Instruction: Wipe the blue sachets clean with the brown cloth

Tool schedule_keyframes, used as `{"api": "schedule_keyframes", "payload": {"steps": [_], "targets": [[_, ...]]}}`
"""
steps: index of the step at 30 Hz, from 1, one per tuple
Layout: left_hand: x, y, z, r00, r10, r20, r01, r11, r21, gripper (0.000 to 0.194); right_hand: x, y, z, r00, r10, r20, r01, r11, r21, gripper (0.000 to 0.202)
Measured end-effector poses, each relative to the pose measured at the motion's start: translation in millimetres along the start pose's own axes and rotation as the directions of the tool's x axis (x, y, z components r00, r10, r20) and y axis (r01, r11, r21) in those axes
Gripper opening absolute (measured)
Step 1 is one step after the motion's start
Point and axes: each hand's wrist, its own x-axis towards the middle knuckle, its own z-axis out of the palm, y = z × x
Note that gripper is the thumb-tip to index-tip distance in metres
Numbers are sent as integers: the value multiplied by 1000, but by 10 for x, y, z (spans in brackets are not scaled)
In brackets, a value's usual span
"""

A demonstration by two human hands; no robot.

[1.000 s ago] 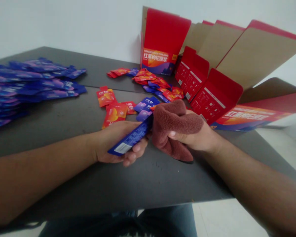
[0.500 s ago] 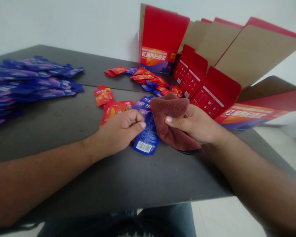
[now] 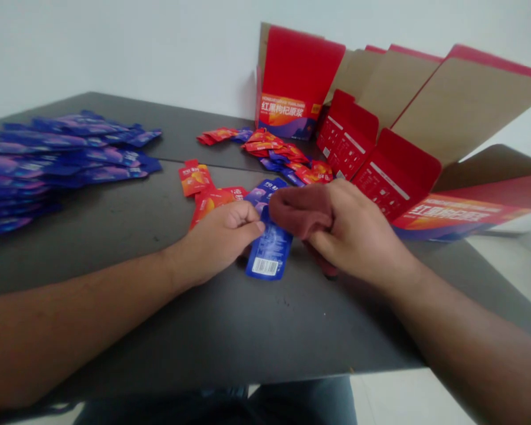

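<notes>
A blue pouch [image 3: 271,248], barcode side up, is pinched at its left edge by my left hand [image 3: 228,230], whose thumb and fingers are closed. My right hand [image 3: 358,230] grips a folded brown cloth [image 3: 298,206], which covers the upper right part of that pouch; whether it presses on the surface I cannot tell. Just beyond the pouch lies another blue pouch [image 3: 263,192] with purple print. Red pouches [image 3: 212,200] lie beside and partly behind my left hand.
A large stack of blue pouches [image 3: 71,153] is at the left. Red and blue pouches [image 3: 278,150] form a heap farther back. Open red cartons [image 3: 292,112] with raised flaps [image 3: 464,106] stand at the back and right. The grey table's front edge [image 3: 292,378] is near my lap.
My right hand has turned over the cloth, its back now facing up and the cloth more bunched. My left hand keeps its pinch on the pouch. The view has shifted slightly.
</notes>
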Motion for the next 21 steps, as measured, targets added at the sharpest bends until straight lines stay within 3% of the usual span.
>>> {"api": "schedule_keyframes", "payload": {"steps": [2,6,8,10,12,15,18,21], "targets": [[7,-10,14,999,-44,23,46,993,-108,18,-52,-68,64,997,-49,67,56,991,-119,11],[19,0,10,999,-44,-10,41,979,-198,21,-107,-125,119,919,-232,318,251,968,-18,18],[21,-1,6,998,-56,12,57,972,-228,21,-90,-93,108,936,-220,275,243,969,-50,18],[21,-13,5,996,-76,40,83,970,-227,21,-57,-38,100,986,-116,122,134,980,-146,15],[22,-32,3,996,-71,49,79,976,-203,20,-34,3,109,999,-36,15,38,980,-194,17],[24,-52,-7,998,-53,37,59,980,-189,20,-52,-14,139,989,-103,103,115,985,-125,16],[28,-52,-13,999,-31,6,32,982,-188,19,-91,-64,153,938,-246,246,261,965,-28,19],[30,-48,-6,997,-62,45,70,971,-227,19,-83,-35,150,972,-162,167,182,977,-108,18]]}}
